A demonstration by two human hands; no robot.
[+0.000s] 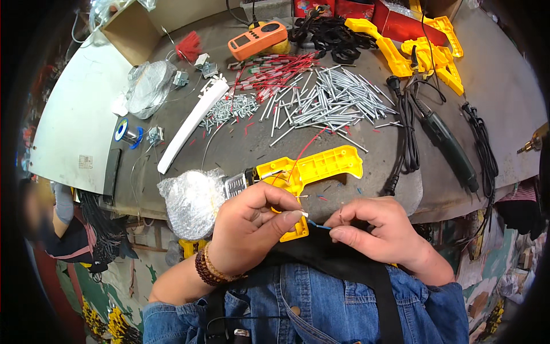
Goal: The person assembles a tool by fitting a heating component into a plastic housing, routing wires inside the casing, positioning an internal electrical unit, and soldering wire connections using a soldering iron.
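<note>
My left hand point(252, 226) is closed, thumb and forefinger pinching a small white piece point(305, 214), perhaps a wire end or sleeve. Facing it at the same height, my right hand point(375, 229) pinches a thin blue wire point(318, 225) that reaches toward the white piece. Whether the two are joined is too small to tell. Just beyond my fingers lies an open yellow plastic tool housing point(329, 164), with a red wire point(302, 152) rising from it. A dark and metallic part point(236, 184) at its left end meets a bubble-wrapped bundle point(193, 200).
Long screws point(335, 100) and shorter screws point(229, 109) lie heaped mid-table, beside red wire pieces point(275, 73). An orange meter point(256, 40) stands behind. On the right are a dark corded tool point(444, 143), black cables point(408, 132) and yellow housings point(427, 54). A white curved strip point(192, 126) lies left.
</note>
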